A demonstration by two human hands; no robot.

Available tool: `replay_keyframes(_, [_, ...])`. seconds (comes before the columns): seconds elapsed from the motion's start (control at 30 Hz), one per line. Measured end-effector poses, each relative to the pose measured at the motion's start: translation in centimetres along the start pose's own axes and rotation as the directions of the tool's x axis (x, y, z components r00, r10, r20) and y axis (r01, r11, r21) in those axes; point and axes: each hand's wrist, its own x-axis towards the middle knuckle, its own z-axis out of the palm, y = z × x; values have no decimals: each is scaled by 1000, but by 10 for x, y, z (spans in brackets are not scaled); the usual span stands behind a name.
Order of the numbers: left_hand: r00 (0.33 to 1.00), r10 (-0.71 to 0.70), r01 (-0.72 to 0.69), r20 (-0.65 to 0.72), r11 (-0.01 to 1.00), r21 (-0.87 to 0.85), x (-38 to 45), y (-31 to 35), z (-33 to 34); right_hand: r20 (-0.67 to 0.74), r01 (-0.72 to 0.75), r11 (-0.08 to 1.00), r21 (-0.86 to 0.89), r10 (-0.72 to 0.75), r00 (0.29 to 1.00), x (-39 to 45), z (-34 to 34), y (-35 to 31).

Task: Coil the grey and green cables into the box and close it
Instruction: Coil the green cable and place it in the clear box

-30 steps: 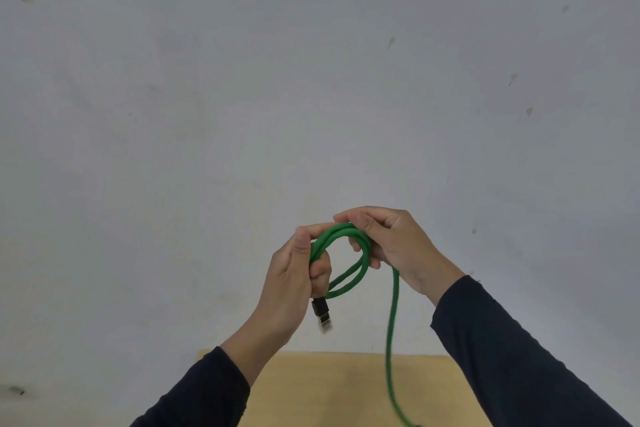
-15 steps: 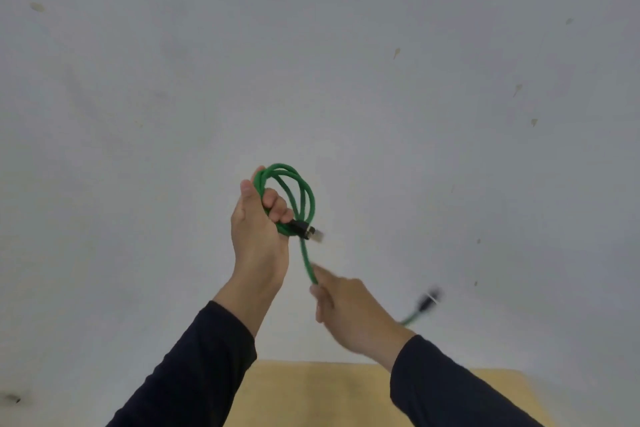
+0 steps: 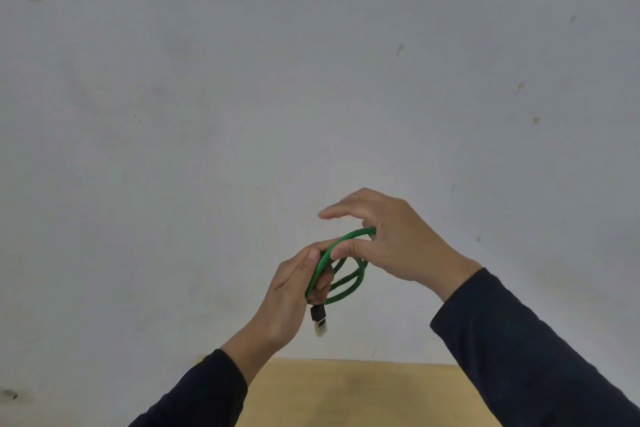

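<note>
The green cable (image 3: 348, 282) is wound into a small coil of several loops, held up in front of the grey wall. My left hand (image 3: 289, 295) grips the coil's left side, and a black plug (image 3: 318, 317) with a metal tip hangs below its fingers. My right hand (image 3: 391, 239) holds the top loop between thumb and curled fingers, with the index finger stretched out above. The cable's other end is hidden inside my right hand. Neither the grey cable nor the box is in view.
A light wooden tabletop (image 3: 346, 392) shows at the bottom between my dark sleeves. The grey wall (image 3: 311, 80) fills the rest of the view.
My right hand rose from below and laid the loose tail over the coil as another loop. My left hand came down and to the right with the coil.
</note>
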Motion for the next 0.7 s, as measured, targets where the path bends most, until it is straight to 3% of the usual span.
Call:
replay_keyframes(0.13, [999,38,-38,4,999,-1,3,9,-2,-62,-71,970,231,88,994,-10,16,10])
replay_keyframes(0.23, [997,47,-44,-57,997,60,3,9,-2,-168,-59,976,210,96,981,-11,22,6])
replay_keyframes(0.37, [956,226,-122,-186,885,449,3,7,3,-261,-86,959,270,159,952,-9,27,0])
replay_keyframes(0.4, [946,247,-121,-210,870,478,2,7,4,-253,-87,955,284,162,954,-10,27,-2])
replay_keyframes(0.53, [943,229,-133,-241,924,359,1,9,-4,-131,-87,948,305,132,983,-14,20,-1])
replay_keyframes(0.7, [976,10,-18,-217,999,-35,8,17,-27,-95,-66,991,120,78,992,-15,7,6])
